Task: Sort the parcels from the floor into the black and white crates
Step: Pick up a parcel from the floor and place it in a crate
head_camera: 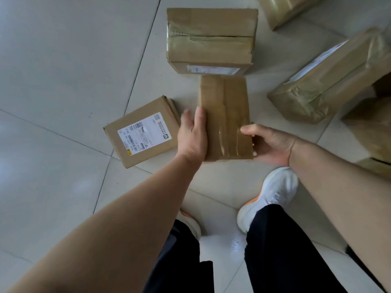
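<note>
Soft daylight, glare on glossy floor tiles [234,244], wide-angle edge bending, slight blur

The whole left half of the frame is bare tiled floor [53,70], wide room for a reach. At centre, the taped parcel [226,117] held between the left hand [192,134] and the right hand [268,144] is hemmed in. A labelled box [143,132] lies just beside the left hand, and a large taped box [211,39] sits just past the parcel's far end at upper centre. A strip of bare floor separates the parcel from the wrapped parcel [330,85] at right. More boxes crowd the upper right corner [283,9] and the right edge [372,132]. A white shoe [273,193] stands at lower centre.
</note>
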Demonstrator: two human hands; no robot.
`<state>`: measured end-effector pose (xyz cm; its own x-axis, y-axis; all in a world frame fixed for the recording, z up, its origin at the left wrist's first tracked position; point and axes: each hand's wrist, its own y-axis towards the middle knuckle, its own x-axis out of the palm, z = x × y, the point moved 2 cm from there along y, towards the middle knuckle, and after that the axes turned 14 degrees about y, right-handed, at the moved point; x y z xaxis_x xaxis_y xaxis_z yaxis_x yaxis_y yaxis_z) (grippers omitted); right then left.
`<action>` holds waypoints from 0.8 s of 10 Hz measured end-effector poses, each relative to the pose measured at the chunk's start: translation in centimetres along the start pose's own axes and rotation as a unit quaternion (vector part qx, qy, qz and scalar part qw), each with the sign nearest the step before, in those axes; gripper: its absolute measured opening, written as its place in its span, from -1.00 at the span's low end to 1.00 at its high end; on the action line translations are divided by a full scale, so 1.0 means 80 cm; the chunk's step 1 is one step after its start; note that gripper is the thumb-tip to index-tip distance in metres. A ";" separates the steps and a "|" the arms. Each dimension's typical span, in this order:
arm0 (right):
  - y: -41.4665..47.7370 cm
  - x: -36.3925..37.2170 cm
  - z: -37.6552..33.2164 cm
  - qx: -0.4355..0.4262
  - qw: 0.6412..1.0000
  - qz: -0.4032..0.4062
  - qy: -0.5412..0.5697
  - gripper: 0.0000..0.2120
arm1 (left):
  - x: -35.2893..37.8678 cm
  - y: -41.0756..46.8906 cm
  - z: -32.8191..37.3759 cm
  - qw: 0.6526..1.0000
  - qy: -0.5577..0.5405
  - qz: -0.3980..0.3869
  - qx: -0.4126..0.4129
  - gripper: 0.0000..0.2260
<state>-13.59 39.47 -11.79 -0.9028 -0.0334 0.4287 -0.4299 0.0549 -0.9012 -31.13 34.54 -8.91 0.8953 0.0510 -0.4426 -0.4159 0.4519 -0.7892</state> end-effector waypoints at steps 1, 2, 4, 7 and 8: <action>-0.011 -0.019 0.034 0.019 0.993 0.003 0.120 -0.72 | 0.013 -0.006 0.006 0.987 -0.068 -0.115 -0.086 -0.57; -0.009 -0.028 0.060 -0.004 0.992 0.101 0.079 -0.66 | 0.014 -0.006 0.000 0.988 -0.051 -0.138 -0.049 -0.69; 0.007 -0.044 0.059 -0.021 0.940 0.338 0.044 -0.59 | 0.037 -0.027 -0.030 0.985 0.130 -0.109 -0.025 -0.50; -0.011 -0.032 0.043 -0.089 0.932 0.348 0.054 -0.63 | -0.066 -0.009 -0.059 0.904 0.388 0.178 0.021 -0.31; -0.003 -0.025 0.049 -0.089 0.926 0.363 0.052 -0.75 | -0.106 0.018 -0.072 0.843 0.530 0.092 -0.002 0.02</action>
<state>-11.63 35.64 -12.71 -0.9458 0.1730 -0.2747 0.3056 0.1892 -0.9332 -40.29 29.64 -8.75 0.1708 -0.7047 -0.6886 -0.5347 0.5207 -0.6655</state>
